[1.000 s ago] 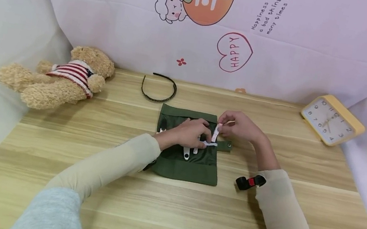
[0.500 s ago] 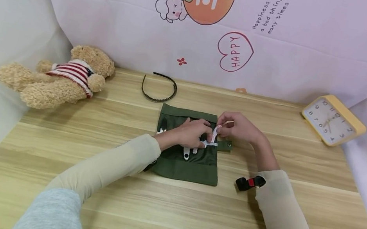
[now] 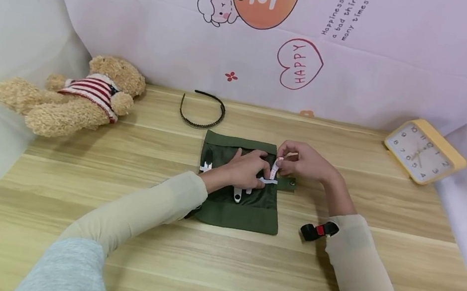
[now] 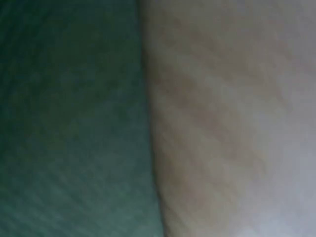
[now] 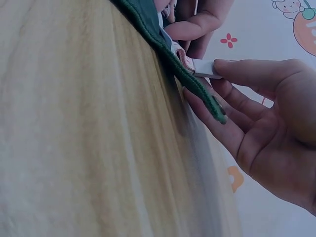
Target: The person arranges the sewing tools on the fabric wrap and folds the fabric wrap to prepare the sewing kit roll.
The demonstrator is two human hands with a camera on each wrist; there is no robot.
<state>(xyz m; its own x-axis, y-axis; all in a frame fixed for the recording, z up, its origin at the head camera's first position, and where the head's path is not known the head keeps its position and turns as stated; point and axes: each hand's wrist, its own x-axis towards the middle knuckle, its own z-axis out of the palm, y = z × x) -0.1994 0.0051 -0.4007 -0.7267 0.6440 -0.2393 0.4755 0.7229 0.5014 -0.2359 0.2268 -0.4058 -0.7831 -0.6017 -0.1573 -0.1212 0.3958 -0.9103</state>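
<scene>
A dark green fabric pouch (image 3: 245,217) lies unfolded on the table, a snap tab (image 3: 286,183) sticking out at its right. My right hand (image 3: 305,161) pinches a folded white tape measure (image 3: 274,170) with pink marks; its white end (image 5: 205,68) is between thumb and fingers in the right wrist view. The tape's lower end meets a white elastic band (image 3: 270,181) across the pouch. My left hand (image 3: 245,169) lies over the pouch, thumb and index finger pinching that band. White-handled tools (image 3: 237,195) show below it, partly hidden. Only blurred green cloth (image 4: 74,118) and skin fill the left wrist view.
A dark tool with a white part (image 3: 207,162) sits at the pouch's left. Behind are a black headband (image 3: 200,126), a teddy bear (image 3: 91,96) at left and a yellow clock (image 3: 422,152) at right. A black strap with a red button (image 3: 320,230) is at my right sleeve.
Both hands stay almost in place. The tape measure's visible part looks slightly shorter and tilts a little differently at the band; the left fingers shift slightly.
</scene>
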